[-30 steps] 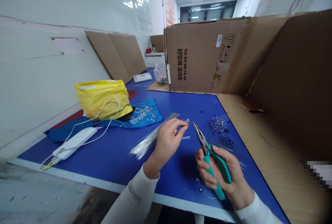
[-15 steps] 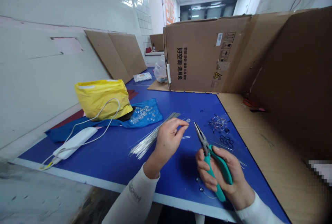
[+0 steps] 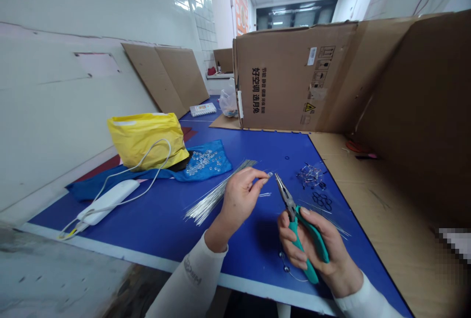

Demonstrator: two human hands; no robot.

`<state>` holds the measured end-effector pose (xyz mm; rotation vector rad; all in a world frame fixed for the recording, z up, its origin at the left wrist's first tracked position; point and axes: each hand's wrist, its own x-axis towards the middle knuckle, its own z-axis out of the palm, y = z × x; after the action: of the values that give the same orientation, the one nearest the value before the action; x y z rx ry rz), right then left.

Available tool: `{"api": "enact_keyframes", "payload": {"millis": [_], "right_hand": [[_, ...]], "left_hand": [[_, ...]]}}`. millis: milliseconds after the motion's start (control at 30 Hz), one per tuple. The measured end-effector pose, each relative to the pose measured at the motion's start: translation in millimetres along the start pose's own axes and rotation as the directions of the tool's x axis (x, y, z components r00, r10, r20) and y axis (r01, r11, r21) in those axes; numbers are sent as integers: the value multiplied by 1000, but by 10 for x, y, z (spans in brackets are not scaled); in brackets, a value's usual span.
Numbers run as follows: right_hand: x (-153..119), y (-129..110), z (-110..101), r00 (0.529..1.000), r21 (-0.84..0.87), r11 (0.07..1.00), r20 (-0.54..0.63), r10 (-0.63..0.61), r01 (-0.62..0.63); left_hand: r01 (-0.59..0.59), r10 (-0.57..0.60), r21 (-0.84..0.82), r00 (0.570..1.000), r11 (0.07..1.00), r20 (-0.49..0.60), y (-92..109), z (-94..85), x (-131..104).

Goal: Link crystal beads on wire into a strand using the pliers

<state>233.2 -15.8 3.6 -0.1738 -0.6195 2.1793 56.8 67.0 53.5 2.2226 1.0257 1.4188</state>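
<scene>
Over the blue table (image 3: 257, 146), the left hand (image 3: 239, 198), finger and thumb pinched narrow, is edging the clear bead (image 3: 270, 174) it is holding closer to the pliers (image 3: 290, 204), whose green handles the right hand (image 3: 336, 254) is gripping, leaving bead and tip nearly meeting.

Left hand (image 3: 239, 195): held out ahead, back showing, thumb and index fingertips pinched together, other fingers folded in behind
Left wrist (image 3: 217, 233): bare, nearly straight
Left forearm (image 3: 191, 278): slanting forward and inward from the lower edge, sleeved in white
Right hand (image 3: 316, 242): lower than the left, palm turned upward, fingers curled in, thumb lying apart from them
Right wrist (image 3: 346, 278): bare above a white cuff
Right forearm (image 3: 368, 301): angled inward, mostly out of view
</scene>
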Motion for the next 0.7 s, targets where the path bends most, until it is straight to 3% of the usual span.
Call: {"api": "enact_keyframes", "payload": {"millis": [433,567,700], "right_hand": [[-18,13,31,1000,-35,999,-21,-18,18],[-13,8,85,994,-170,983,-82,-78,63],[-30,-76,106,977,-432,897,-132,-168,96]], "left_hand": [[4,-4,-10,1000,1000,13,-19,5,6],[40,-39,-27,999,999,36,-35,-8,5],[69,-65,-49,995,996,73,-40,-40,23]]}}
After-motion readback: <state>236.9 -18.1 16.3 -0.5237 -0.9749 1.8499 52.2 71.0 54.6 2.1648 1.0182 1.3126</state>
